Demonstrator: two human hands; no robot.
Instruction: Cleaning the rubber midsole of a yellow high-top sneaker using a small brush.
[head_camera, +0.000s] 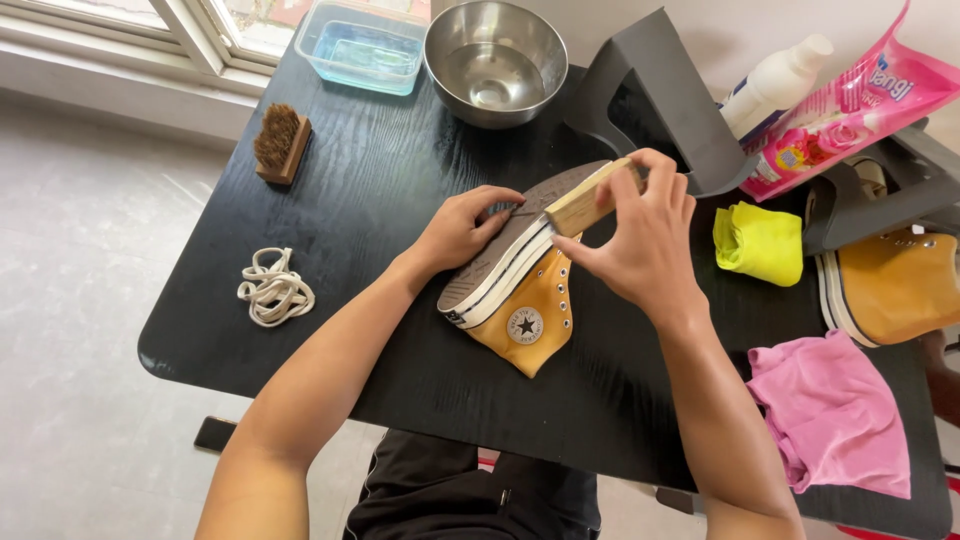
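The left hand (462, 232) holds the yellow shoe (520, 290) on its side on the black surface (370, 190) while the right hand (640, 235) grips a wooden brush (588, 200) on the sole, looks like scrubbing, needing firm strokes.

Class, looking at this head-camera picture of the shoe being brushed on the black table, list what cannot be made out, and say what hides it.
- Bristles of the wooden brush: head view, covered by the right hand and the sole.
- Second yellow shoe: cut off by the right edge and hidden under a dark stand.
- Left hand fingertips: curled over the yellow shoe.
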